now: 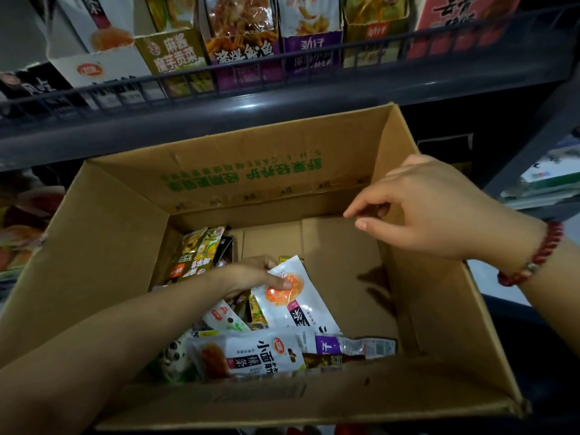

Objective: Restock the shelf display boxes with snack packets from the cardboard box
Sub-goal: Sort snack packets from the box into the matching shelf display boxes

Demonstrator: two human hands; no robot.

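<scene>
While the left hand point(257, 274) pinches a white packet point(292, 296) down in the cardboard box point(103, 233) and the right hand point(439, 205) hovers loosely curled, holding nothing — that thin grip could slip en route to the display boxes point(175, 54).

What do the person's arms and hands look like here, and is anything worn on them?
Both forearms are bare, with no sleeves or gloves in view. The right hand has a bracelet of dark red round beads on its wrist, with one pale metallic bead among them. The left hand shows no jewellery.
</scene>
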